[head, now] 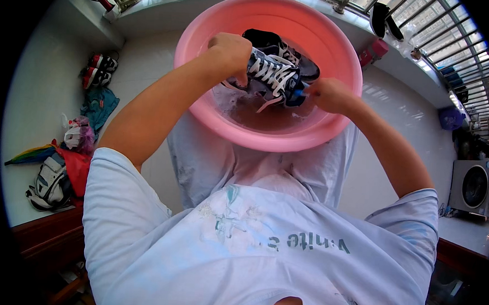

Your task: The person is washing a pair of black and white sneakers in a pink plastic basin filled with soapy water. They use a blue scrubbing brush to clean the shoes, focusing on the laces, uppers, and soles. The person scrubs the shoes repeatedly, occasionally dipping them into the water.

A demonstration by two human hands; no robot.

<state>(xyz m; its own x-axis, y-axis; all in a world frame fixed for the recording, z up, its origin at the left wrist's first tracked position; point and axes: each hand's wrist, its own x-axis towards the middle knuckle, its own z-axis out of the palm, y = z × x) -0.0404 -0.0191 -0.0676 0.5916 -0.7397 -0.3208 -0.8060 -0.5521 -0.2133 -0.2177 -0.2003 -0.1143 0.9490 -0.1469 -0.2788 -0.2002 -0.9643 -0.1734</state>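
A large round pink plastic basin [265, 142] stands before my knees, with brownish, slightly foamy water [262, 114] in its bottom. My left hand [232, 56] grips one end of a dark sneaker with white laces [268, 74], holding it over the water. At the sneaker's other end, by its open collar, my right hand [329, 95] is closed on a small blue tool, probably a brush [299, 92], whose far part is hidden in the shoe. A second dark sneaker [309, 67] lies behind the first, against the basin's inner side.
Red and black shoes [96, 71], bags, a folded rainbow umbrella [33, 153] and a backpack [51, 181] lie at the left. Black shoes [380, 19] stand on the ledge by the window bars. A pink container [373, 52] is beyond the basin; a washing machine [474, 186] stands far right.
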